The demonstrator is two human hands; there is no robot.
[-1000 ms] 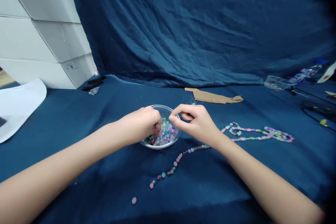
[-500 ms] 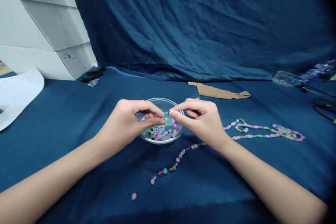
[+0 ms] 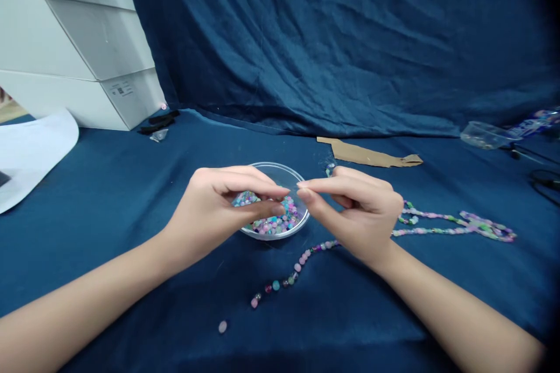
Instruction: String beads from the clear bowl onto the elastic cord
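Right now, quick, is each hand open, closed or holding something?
Left hand: fingers nearly closed over the bowl; can't tell if gripping anything.
Right hand: fingers pinched closed; contents too small to tell.

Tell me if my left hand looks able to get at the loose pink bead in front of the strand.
Probably yes: the pink bead lies apart on the blue cloth, nothing covers it, and the left hand is above and beyond it with no object visibly between.
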